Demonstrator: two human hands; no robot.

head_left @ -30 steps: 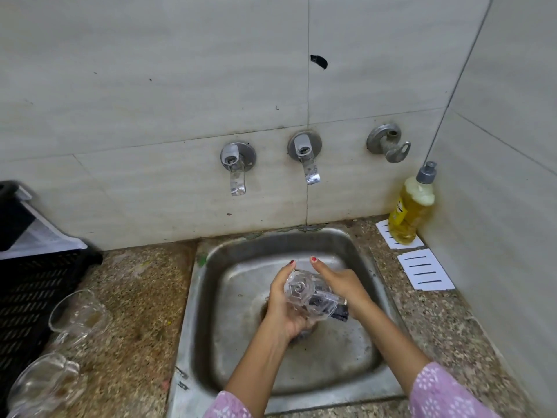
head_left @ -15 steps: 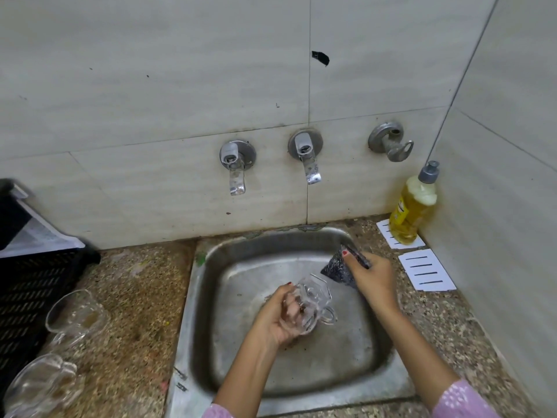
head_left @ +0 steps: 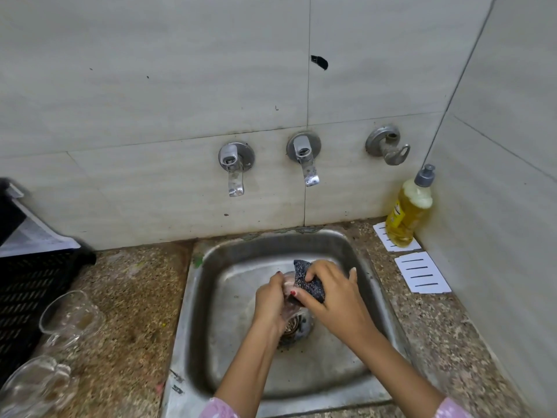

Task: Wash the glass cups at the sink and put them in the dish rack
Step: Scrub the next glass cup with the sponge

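Over the steel sink point(head_left: 211, 351), my left hand point(head_left: 269, 303) grips a clear glass cup point(head_left: 288, 289), which is mostly hidden between my two hands. My right hand point(head_left: 334, 294) presses a dark speckled scrub sponge point(head_left: 307, 280) against the cup from the right. Two more glass cups lie on the counter at the left, one point(head_left: 70, 316) farther back and one point(head_left: 36, 384) near the bottom edge. The black dish rack point(head_left: 27, 282) stands at the far left.
Two wall taps point(head_left: 236, 170) point(head_left: 304, 158) hang above the sink, both off, with a metal hook point(head_left: 387, 146) to their right. A yellow dish soap bottle point(head_left: 410, 209) stands in the right corner beside white paper cards point(head_left: 422, 274). The sink drain point(head_left: 294, 325) lies below my hands.
My right hand has swung the sponge back from the sink's right side onto the cup. The cup, earlier plainly visible in my left hand, is now covered by sponge and fingers.
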